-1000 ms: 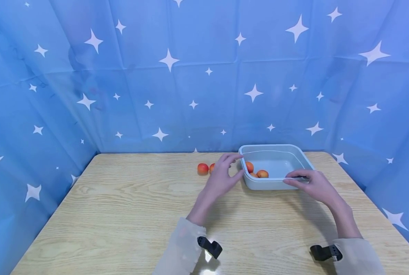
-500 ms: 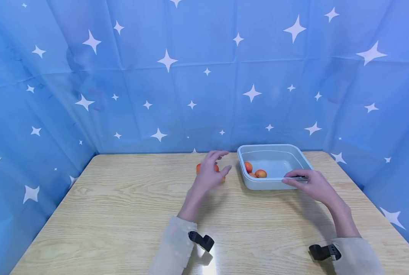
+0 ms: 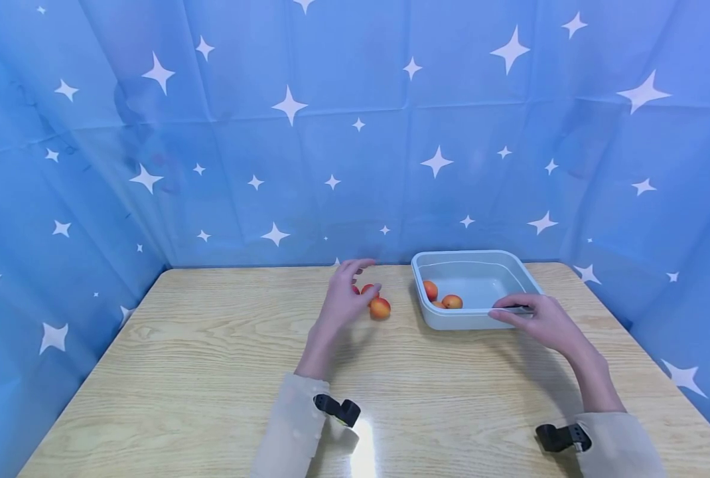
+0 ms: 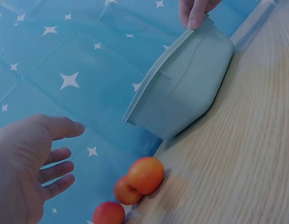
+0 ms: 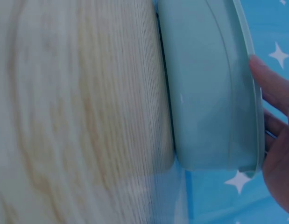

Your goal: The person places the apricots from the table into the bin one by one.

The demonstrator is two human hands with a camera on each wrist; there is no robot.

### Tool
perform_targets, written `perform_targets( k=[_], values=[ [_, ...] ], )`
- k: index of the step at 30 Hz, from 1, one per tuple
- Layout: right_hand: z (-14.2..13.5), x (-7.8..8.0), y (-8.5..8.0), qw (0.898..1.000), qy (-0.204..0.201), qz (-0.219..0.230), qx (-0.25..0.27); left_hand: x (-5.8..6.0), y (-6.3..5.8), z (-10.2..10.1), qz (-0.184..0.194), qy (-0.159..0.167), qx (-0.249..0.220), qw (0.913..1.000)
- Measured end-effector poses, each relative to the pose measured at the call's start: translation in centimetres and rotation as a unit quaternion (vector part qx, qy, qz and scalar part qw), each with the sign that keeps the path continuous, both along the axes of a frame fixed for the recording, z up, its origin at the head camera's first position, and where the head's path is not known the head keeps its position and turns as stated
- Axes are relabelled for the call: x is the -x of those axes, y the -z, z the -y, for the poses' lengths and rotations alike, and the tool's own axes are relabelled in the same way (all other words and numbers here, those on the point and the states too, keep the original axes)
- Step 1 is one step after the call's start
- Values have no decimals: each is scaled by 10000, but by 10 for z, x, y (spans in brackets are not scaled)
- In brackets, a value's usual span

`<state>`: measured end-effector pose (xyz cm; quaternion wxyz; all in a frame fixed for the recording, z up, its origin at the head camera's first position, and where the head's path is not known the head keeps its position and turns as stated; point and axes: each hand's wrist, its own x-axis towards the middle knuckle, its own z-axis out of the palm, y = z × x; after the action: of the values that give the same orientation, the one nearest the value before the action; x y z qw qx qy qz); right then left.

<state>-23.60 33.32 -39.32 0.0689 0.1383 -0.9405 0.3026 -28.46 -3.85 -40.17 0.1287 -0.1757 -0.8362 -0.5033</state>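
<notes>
My left hand (image 3: pixel 338 300) hovers beside three small orange-red fruits, apricot-like in look, with fingers spread and nothing held. The nearest fruit (image 3: pixel 380 308) lies right of the thumb; another fruit (image 3: pixel 369 291) sits just behind it, and a third is partly hidden by the hand. In the left wrist view the fruits (image 4: pixel 145 175) sit in a row on the table, apart from the relaxed fingers (image 4: pixel 58 170). My right hand (image 3: pixel 540 320) pinches the front rim of a pale blue-green plastic box (image 3: pixel 471 321), thumb outside. Several like fruits (image 3: pixel 452 302) rest in the box's left end.
The wooden table (image 3: pixel 212 372) ends at the back against a blue curtain (image 3: pixel 331 146) with white stars, which also hangs along both sides. The box stands near the back edge, right of the loose fruits.
My left hand has moved left from the box's left rim to over the loose fruits, uncovering the nearest one. The right hand keeps its hold on the rim.
</notes>
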Motion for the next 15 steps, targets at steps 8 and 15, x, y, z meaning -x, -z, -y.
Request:
perform_targets(
  k=[8, 15],
  values=[
    [0, 0, 0, 10000, 36, 38, -19, 5, 7, 14, 377, -77, 33, 9993],
    [0, 0, 0, 10000, 36, 67, 13, 13, 20, 22, 267, -74, 79, 9996]
  ],
)
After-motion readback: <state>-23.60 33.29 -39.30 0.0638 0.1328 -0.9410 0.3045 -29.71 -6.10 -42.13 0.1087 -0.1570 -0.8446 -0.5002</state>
